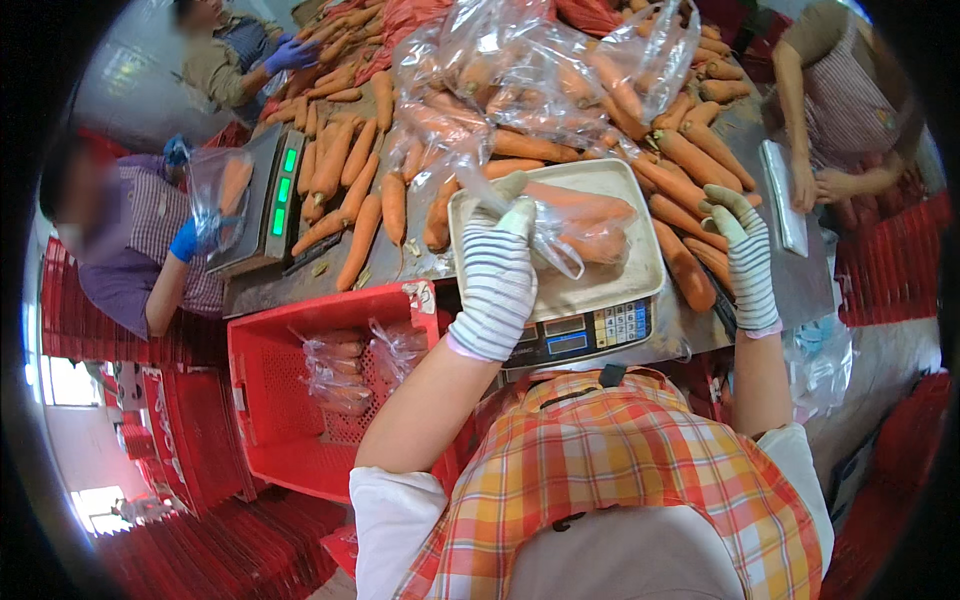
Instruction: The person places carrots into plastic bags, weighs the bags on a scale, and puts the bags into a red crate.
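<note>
My left hand (498, 270), in a striped knit glove, grips the gathered end of a clear plastic bag of carrots (586, 217). That bag lies on the cream tray (555, 300) of a digital scale (585, 335) right before me. To the right of the tray, my right hand (742, 255), gloved the same way, is raised over loose carrots (686, 274) with thumb and fingers apart and nothing seen between them.
A red plastic crate (277, 442) at my lower left holds bagged carrots (341, 371). More filled bags (525, 82) are heaped behind the scale. A co-worker's gloved hand (196, 236) holds a bag beside another scale (259, 202). Two other people stand around the table.
</note>
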A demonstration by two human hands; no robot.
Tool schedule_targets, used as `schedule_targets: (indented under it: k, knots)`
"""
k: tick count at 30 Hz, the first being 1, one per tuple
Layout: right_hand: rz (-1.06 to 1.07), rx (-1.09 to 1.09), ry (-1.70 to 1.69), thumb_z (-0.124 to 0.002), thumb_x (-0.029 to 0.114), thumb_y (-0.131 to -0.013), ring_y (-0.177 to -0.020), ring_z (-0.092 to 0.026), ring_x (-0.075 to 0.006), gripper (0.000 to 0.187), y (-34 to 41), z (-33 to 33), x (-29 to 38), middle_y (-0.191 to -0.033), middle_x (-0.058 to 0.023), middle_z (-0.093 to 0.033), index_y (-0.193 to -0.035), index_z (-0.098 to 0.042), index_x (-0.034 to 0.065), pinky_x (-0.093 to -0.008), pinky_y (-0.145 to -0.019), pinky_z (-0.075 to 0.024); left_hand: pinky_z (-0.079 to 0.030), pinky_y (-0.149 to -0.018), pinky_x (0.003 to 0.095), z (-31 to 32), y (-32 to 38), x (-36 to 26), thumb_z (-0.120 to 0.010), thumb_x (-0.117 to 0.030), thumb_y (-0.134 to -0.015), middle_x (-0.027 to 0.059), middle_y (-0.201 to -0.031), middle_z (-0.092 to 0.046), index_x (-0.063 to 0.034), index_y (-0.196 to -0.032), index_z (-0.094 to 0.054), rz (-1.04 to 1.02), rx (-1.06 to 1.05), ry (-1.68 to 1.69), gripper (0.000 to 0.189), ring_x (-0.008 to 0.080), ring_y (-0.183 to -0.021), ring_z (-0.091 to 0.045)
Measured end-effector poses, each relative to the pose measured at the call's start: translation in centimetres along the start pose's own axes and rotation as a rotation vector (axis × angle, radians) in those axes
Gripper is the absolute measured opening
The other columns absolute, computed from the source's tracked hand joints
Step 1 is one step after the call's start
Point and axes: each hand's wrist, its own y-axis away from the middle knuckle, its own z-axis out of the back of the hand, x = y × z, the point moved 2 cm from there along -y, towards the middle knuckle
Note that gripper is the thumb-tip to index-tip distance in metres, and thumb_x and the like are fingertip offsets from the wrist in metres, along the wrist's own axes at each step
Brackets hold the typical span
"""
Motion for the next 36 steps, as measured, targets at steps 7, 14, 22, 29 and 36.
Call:
schedule_targets:
  k: [7,14,22,29,36]
  knots:
    - [0.058,-0.100,-0.028,-0.052,0.010,-0.088,-0.085,-0.056,-0.0114,0.029,-0.3,4.2,-1.2,-0.099,-0.0080,-0.062,-0.114,-0.057,-0.0021,-0.0232,-0.077,-0.0461,-0.046,-0.087,0.0336,1.1,-2.6,-4.3,-0.064,-0.040,-0.083,0.0192,-0.122,-0.053,0.0003,-0.135,-0.037,-0.206,0.293,-0.746,0.071,0.0265,-0.104,-0.056]
    - [0.082,-0.252,0.023,-0.055,0.021,-0.089,-0.086,-0.057,-0.0094,0.038,-1.2,8.3,-1.4,-0.101,-0.0051,-0.062,-0.122,-0.053,0.0014,-0.0221,-0.080,-0.0447,-0.041,-0.050,0.0194,0.2,-0.8,-12.7,-0.056,-0.041,-0.088,0.0000,-0.071,-0.054,-0.0168,-0.140,-0.035,-0.227,0.072,-0.885,0.061,0.0076,-0.056,-0.051]
    - [0.143,-0.221,0.016,-0.054,0.019,-0.089,-0.081,-0.056,-0.0101,0.044,-1.5,5.1,0.9,-0.102,-0.0077,-0.061,-0.129,-0.046,0.0002,-0.0224,-0.075,-0.0458,-0.046,-0.047,0.0296,-4.3,-4.4,-7.1,-0.047,-0.065,-0.082,0.0077,-0.066,-0.055,-0.0122,-0.136,-0.038,0.310,0.444,-1.162,0.076,0.0147,-0.052,-0.056]
    - [0.068,-0.064,0.002,-0.055,0.023,-0.089,-0.078,-0.055,-0.0094,0.043,-2.0,1.8,-0.1,-0.100,-0.0046,-0.060,-0.127,-0.050,0.0039,-0.0196,-0.068,-0.0457,-0.048,-0.064,0.0295,-0.8,-3.5,-3.6,-0.064,-0.040,-0.082,0.0083,-0.082,-0.065,0.0018,-0.102,-0.065,0.132,0.226,-0.754,0.047,0.0160,-0.067,-0.059]
    - [0.079,-0.025,0.089,-0.055,0.021,-0.089,-0.089,-0.056,-0.0139,0.041,-4.6,0.8,-0.3,-0.106,-0.0092,-0.059,-0.127,-0.050,0.0035,-0.0254,-0.080,-0.0459,-0.036,-0.063,0.0230,13.1,8.5,-11.9,-0.057,-0.021,-0.083,-0.0030,-0.073,-0.047,-0.0085,-0.074,-0.052,-0.213,-0.270,-0.191,0.016,0.0074,-0.067,-0.044]
